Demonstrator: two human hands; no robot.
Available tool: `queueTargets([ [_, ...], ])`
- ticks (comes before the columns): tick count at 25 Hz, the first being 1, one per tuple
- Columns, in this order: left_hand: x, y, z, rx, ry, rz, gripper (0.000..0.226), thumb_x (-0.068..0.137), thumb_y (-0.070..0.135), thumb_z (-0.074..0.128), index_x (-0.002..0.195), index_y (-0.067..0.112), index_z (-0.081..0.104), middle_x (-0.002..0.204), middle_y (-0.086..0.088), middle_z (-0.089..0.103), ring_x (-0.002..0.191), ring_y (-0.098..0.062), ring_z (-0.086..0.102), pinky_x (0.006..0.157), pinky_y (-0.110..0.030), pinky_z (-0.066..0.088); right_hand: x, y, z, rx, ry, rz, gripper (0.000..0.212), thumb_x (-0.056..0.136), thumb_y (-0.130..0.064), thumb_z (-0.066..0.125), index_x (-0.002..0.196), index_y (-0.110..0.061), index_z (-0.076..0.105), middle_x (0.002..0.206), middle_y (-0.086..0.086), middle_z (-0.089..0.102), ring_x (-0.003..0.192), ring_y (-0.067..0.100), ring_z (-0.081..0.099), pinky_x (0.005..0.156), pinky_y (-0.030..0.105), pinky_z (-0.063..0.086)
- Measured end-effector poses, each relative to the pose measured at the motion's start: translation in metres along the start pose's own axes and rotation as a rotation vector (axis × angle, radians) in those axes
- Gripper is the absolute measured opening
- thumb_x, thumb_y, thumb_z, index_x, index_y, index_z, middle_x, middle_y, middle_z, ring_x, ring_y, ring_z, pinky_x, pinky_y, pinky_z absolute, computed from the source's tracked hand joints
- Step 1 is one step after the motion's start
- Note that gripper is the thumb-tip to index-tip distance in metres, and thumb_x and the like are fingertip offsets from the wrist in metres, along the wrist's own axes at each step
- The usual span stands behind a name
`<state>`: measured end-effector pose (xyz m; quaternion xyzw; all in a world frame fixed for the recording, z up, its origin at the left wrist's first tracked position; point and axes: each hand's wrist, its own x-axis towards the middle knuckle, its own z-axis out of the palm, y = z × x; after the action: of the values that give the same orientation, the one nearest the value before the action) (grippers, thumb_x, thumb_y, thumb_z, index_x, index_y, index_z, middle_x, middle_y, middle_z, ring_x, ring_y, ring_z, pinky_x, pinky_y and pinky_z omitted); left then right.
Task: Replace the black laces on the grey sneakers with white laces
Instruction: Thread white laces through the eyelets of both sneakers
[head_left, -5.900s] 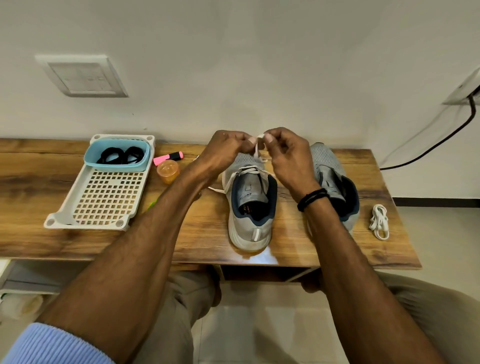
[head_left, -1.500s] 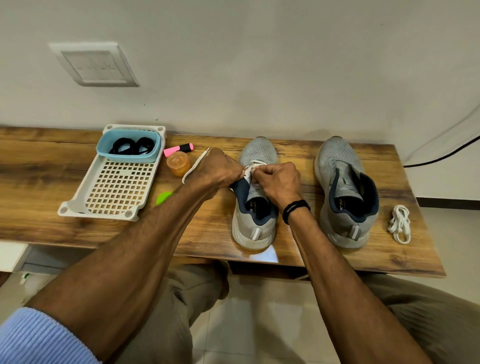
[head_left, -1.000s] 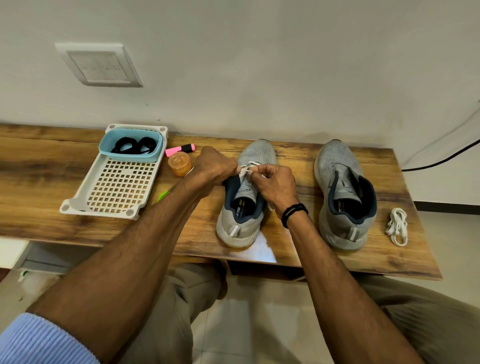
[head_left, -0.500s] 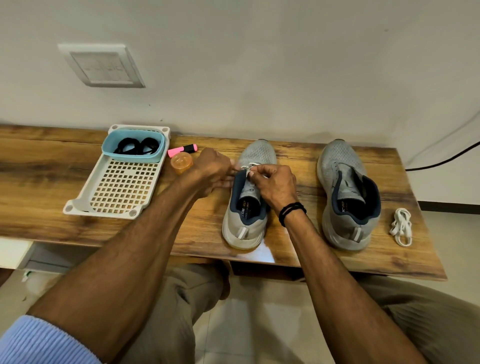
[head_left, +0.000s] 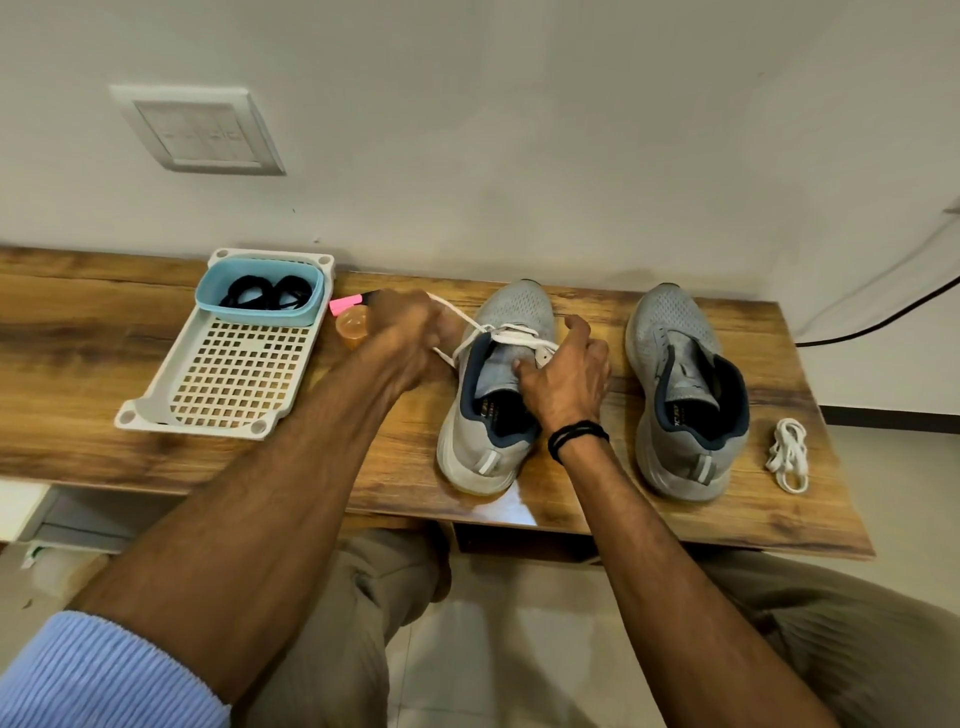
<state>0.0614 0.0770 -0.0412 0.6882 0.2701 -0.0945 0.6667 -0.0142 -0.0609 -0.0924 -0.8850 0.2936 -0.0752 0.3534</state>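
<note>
Left of the left hand, coiled black laces (head_left: 265, 295) lie in a pale blue plastic tub (head_left: 306, 313) on a white perforated plastic tray (head_left: 228, 384), so both old laces look removed. The left hand (head_left: 410, 332) curls its fingers round a flat white lace (head_left: 514, 338), drawn taut from the first grey mesh sneaker (head_left: 519, 306), which is threaded only near the toe. The right hand (head_left: 566, 374) rests on that sneaker, fingers loosely spread, thumb on the tongue. Right of it, the second grey mesh sneaker (head_left: 670, 322) is laceless. Beyond it, a bundled white lace (head_left: 789, 457) waits.
</note>
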Motion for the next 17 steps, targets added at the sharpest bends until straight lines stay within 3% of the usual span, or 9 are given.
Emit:
queueTargets([
  [2, 0.012, 0.015, -0.015, -0.151, 0.375, 0.046, 0.023, 0.102, 0.013, 0.045, 0.112, 0.002, 0.062, 0.095, -0.003, 0.067, 0.075, -0.012, 0.068, 0.073, -0.025, 0.055, -0.001, 0.003, -0.002, 0.088, 0.013, 0.041, 0.092, 0.076, -0.026, 0.081, 0.149, -0.017, 0.027, 0.133, 0.018, 0.043, 0.123, 0.036, 0.047, 0.101, 0.040, 0.042],
  [3, 0.015, 0.018, -0.023, -0.159, 0.478, 0.061, 0.024, 0.101, 0.014, 0.047, 0.117, 0.004, 0.061, 0.095, -0.002, 0.067, 0.082, -0.014, 0.068, 0.076, -0.024, 0.052, -0.001, 0.002, -0.002, 0.107, 0.020, 0.050, 0.095, 0.075, -0.024, 0.082, 0.150, -0.017, 0.024, 0.133, 0.019, 0.044, 0.121, 0.037, 0.048, 0.098, 0.040, 0.044],
  [4, 0.014, 0.018, -0.024, -0.157, 0.459, 0.070, 0.026, 0.098, 0.015, 0.049, 0.118, 0.004, 0.061, 0.090, -0.002, 0.070, 0.080, -0.016, 0.069, 0.072, -0.027, 0.052, -0.002, 0.001, -0.002, 0.114, 0.029, 0.051, 0.097, 0.075, -0.023, 0.083, 0.150, -0.017, 0.022, 0.134, 0.019, 0.043, 0.121, 0.037, 0.048, 0.098, 0.040, 0.044],
  [5, 0.009, 0.014, -0.023, -0.089, 0.345, 0.105, 0.025, 0.093, 0.017, 0.051, 0.112, 0.006, 0.063, 0.082, -0.001, 0.070, 0.074, -0.018, 0.070, 0.066, -0.029, 0.053, -0.002, 0.000, -0.002, 0.116, 0.038, 0.045, 0.098, 0.075, -0.022, 0.084, 0.150, -0.017, 0.022, 0.134, 0.019, 0.042, 0.122, 0.038, 0.047, 0.098, 0.040, 0.043],
  [8, 0.002, -0.001, -0.011, 0.756, -0.127, 0.365, 0.028, 0.087, 0.040, 0.061, 0.101, 0.017, 0.070, 0.087, 0.003, 0.068, 0.082, -0.023, 0.066, 0.069, -0.032, 0.054, -0.004, -0.003, 0.003, 0.086, 0.080, 0.018, 0.100, 0.072, -0.023, 0.085, 0.150, -0.017, 0.022, 0.135, 0.018, 0.036, 0.124, 0.036, 0.039, 0.101, 0.039, 0.039],
  [10, 0.001, -0.004, -0.002, 1.105, -0.284, 0.427, 0.040, 0.089, 0.052, 0.064, 0.094, 0.015, 0.075, 0.091, -0.001, 0.070, 0.086, -0.023, 0.065, 0.072, -0.032, 0.053, -0.004, -0.001, 0.005, 0.072, 0.114, 0.004, 0.101, 0.071, -0.024, 0.085, 0.149, -0.017, 0.022, 0.134, 0.018, 0.035, 0.123, 0.036, 0.038, 0.098, 0.038, 0.039],
  [11, 0.000, -0.002, 0.002, 1.146, -0.286, 0.426, 0.041, 0.088, 0.052, 0.067, 0.091, 0.011, 0.076, 0.089, -0.004, 0.072, 0.085, -0.025, 0.067, 0.071, -0.033, 0.053, -0.003, 0.000, 0.006, 0.081, 0.118, 0.010, 0.102, 0.070, -0.024, 0.086, 0.149, -0.016, 0.022, 0.134, 0.018, 0.035, 0.122, 0.036, 0.039, 0.098, 0.038, 0.040],
  [14, -0.011, 0.015, -0.002, 0.817, -0.036, 0.339, 0.028, 0.091, 0.031, 0.063, 0.086, 0.004, 0.069, 0.081, -0.009, 0.067, 0.084, -0.029, 0.066, 0.065, -0.033, 0.048, -0.002, 0.003, 0.004, 0.100, 0.108, 0.049, 0.103, 0.071, -0.025, 0.086, 0.150, -0.015, 0.021, 0.135, 0.020, 0.036, 0.122, 0.038, 0.043, 0.102, 0.039, 0.039],
  [17, -0.013, 0.044, -0.026, 0.340, 0.630, 0.340, 0.037, 0.106, 0.023, 0.035, 0.110, 0.002, 0.066, 0.113, -0.014, 0.069, 0.108, -0.030, 0.063, 0.084, -0.035, 0.043, -0.001, 0.002, 0.003, 0.124, 0.102, 0.082, 0.102, 0.071, -0.026, 0.086, 0.150, -0.014, 0.022, 0.137, 0.021, 0.036, 0.121, 0.039, 0.046, 0.102, 0.040, 0.041],
])
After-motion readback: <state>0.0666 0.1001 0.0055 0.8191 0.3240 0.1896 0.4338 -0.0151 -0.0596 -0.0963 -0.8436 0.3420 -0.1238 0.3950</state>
